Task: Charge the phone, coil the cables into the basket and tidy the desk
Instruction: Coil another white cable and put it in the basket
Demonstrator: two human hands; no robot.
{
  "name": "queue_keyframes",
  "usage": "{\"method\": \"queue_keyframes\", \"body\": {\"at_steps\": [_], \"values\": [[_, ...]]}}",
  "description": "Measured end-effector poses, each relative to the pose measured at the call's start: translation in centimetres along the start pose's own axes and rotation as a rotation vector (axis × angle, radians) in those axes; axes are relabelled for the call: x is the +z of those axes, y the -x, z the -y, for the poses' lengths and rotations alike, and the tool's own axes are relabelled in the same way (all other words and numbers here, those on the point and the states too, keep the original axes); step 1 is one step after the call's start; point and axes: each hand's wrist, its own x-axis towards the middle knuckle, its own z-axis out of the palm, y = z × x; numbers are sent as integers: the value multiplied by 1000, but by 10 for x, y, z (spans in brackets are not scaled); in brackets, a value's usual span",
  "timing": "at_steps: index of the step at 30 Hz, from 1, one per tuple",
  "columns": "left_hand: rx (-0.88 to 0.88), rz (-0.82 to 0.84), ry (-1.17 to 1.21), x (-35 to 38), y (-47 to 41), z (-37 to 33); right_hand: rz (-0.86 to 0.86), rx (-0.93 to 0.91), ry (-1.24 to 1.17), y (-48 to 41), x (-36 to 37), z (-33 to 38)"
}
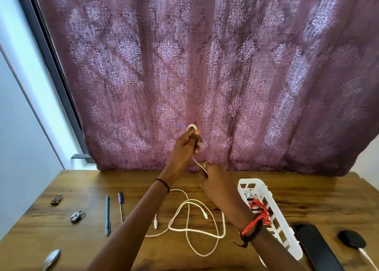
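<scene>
A white cable (198, 165) was held between both hands above the far edge of the worktop (307, 199), in front of a purple curtain (205, 55). The stretch between the hands was slanted, running from upper left down to lower right. The left hand (187, 142) was raised on an upright forearm, with its fingers curled round a small loop of the cable that stood out above the fist. The right hand (215, 181) was held lower and nearer, back towards the camera, with the cable pinched at its far side and a small loop showing just above it.

More white cable was spread in loose, overlapping loops at the middle of the worktop towards the near edge, with two plug ends pointing at that edge. Whether it was all one cable could not be told.

The basket (274, 207) lay on the right half, its long axis running from the far middle towards the near right corner. The phone (315, 248) was laid just beside it, parallel, at the near right corner. Two pens (107, 215) lay on the left half, their long axes running from the far edge to the near one.
</scene>
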Motion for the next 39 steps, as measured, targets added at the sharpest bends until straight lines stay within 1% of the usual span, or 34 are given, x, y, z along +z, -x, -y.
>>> {"method": "queue_keyframes", "body": {"at_steps": [2, 8, 11, 14, 15, 16, 19, 20, 22, 24, 26, 29, 31, 36, 39], "values": [[59, 12, -240, -3, -2, 3, -14, -5, -11, -1, -4, 1], [210, 87, -811, -22, -4, -7, -114, -57, -111, -7, -21, -1], [247, 153, -952, -30, -3, -12, -181, -103, -104, -15, -28, -4], [253, 227, -958, -34, 0, -17, -289, -177, -148, -22, -39, -8], [219, 261, -898, -35, 1, -18, -321, -209, -138, -25, -44, -10], [160, 305, -781, -35, 2, -19, -348, -241, -114, -28, -49, -12], [-5, 406, -315, -35, 8, -24, -405, -341, -78, -34, -61, -14], [-52, 426, -203, -35, 9, -26, -420, -371, -116, -35, -63, -13], [-147, 473, -38, -36, 12, -31, -423, -394, -264, -36, -67, -12], [-225, 527, 95, -35, 14, -35, -387, -364, -408, -40, -69, -11], [-260, 566, 220, -33, 16, -39, -342, -312, -509, -42, -69, -11], [-294, 577, 409, -28, 17, -42, -304, -223, -635, -45, -67, -11], [-305, 562, 518, -26, 18, -43, -302, -164, -729, -46, -64, -9], [-299, 480, 670, -17, 18, -44, -277, -59, -956, -39, -49, -2], [-304, 422, 799, -11, 19, -45, -303, 8, -998, -38, -40, 0]]}}
